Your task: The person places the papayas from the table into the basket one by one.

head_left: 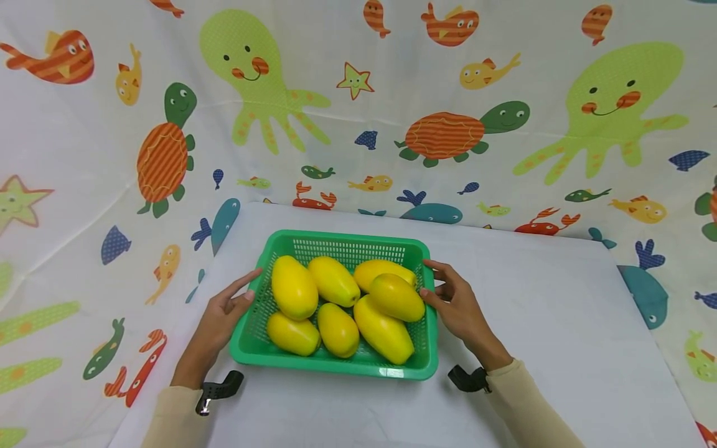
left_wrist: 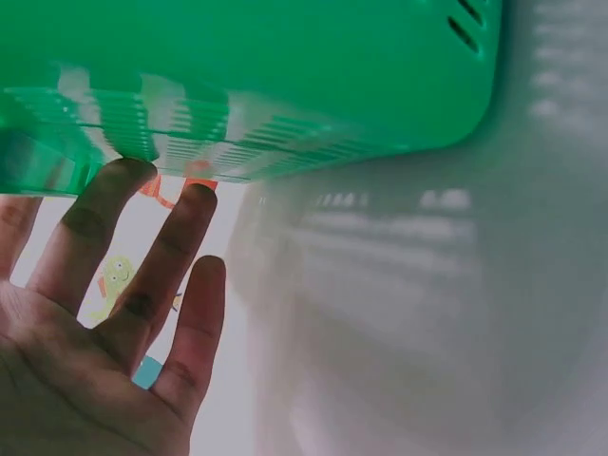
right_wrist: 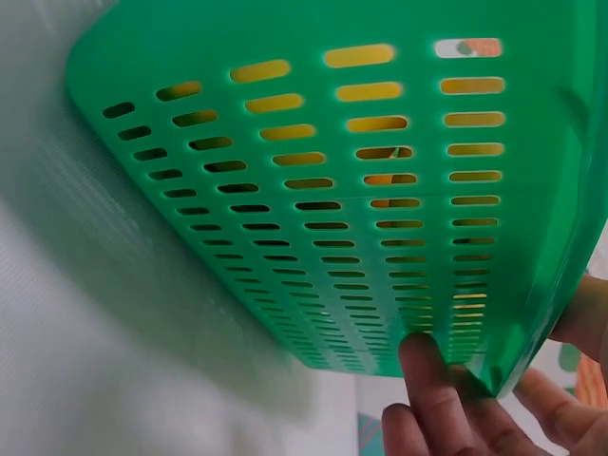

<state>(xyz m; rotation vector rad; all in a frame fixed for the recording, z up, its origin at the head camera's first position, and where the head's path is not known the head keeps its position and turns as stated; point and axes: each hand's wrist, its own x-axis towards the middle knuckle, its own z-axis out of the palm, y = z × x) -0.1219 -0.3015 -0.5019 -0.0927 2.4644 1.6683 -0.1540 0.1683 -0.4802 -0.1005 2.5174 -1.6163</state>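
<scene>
A green plastic basket [head_left: 336,367] with slotted walls sits on the white table, holding several smooth yellow oval fruits [head_left: 295,287]. One fruit [head_left: 396,297] lies on top of others at the right side. My left hand [head_left: 220,320] holds the basket's left rim, thumb and index fingertip at the edge. In the left wrist view its other fingers [left_wrist: 176,252] reach under the rim beside the wall. On the opposite side my right hand [head_left: 459,305] grips the right rim. The right wrist view shows its fingers [right_wrist: 437,394] against the slotted outer wall and the thumb over the rim.
The white table [head_left: 549,323] extends around the basket, furthest to the right. Behind and to the left hangs a white cloth [head_left: 313,56] printed with sea animals. Each wrist carries a black strap mount [head_left: 221,387].
</scene>
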